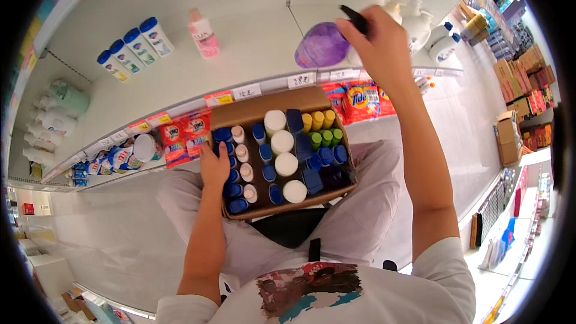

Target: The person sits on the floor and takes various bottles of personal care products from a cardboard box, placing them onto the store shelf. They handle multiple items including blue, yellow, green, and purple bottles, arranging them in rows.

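My right hand [380, 45] grips a purple bottle [321, 45] by its black pump top, and the bottle tilts over the front of the white shelf [252, 49]. An open cardboard box [270, 99] sits at my lap, packed with bottles in rows. My left hand [214, 164] clasps the box's left wall, its thumb over the inside beside blue-capped bottles [234, 189]. Near them stand bottles with pale pink caps [246, 172]. White round lids [282, 141] line the middle; yellow caps [317, 120] and green caps [326, 137] fill the right side.
On the shelf stand several blue-capped bottles [135, 47], a pink Lux bottle [203, 36] and white pump bottles [414, 22] behind my right hand. Red Tide bags [360, 99] and Omo bags [184, 132] lie below the price-tag rail [270, 90]. Cartons [508, 137] stand far right.
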`<act>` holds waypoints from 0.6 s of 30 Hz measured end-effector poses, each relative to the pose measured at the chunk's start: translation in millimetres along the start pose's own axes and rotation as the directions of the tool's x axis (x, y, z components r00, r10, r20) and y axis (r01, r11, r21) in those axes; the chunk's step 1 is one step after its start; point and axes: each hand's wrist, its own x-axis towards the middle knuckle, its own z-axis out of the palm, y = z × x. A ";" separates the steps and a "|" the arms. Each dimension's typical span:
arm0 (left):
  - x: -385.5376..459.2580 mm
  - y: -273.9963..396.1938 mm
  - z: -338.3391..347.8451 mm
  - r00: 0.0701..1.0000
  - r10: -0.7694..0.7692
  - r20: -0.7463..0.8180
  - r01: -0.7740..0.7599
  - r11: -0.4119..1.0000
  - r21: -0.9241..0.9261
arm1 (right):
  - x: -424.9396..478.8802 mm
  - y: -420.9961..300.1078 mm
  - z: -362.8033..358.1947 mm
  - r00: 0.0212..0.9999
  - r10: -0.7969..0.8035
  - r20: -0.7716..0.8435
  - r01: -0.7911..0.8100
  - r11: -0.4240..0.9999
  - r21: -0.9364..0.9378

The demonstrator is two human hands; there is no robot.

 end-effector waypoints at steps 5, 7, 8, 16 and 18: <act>-14.2 -7.3 11.9 0.999 0.012 0.036 -0.012 1.000 0.013 | -107.6 -4.1 -54.0 0.936 0.352 0.010 -0.346 0.915 0.206; -14.0 -4.6 14.2 0.999 0.023 0.037 -0.023 1.000 0.001 | -144.3 -1.8 -64.5 0.911 0.408 0.061 -0.411 0.889 0.200; -12.1 -1.5 13.4 0.999 0.007 0.054 -0.006 1.000 -0.007 | -156.3 -4.5 -67.1 0.914 0.396 0.082 -0.405 0.893 0.196; -20.0 -2.3 14.0 0.993 0.100 -0.070 -0.087 0.982 0.167 | -226.9 -4.4 -69.3 0.972 0.179 0.154 -0.181 0.983 0.004; -23.4 0.0 11.7 0.937 0.290 -0.192 -0.262 0.952 0.161 | -234.0 -5.9 -67.9 0.964 0.216 0.158 -0.224 0.974 0.033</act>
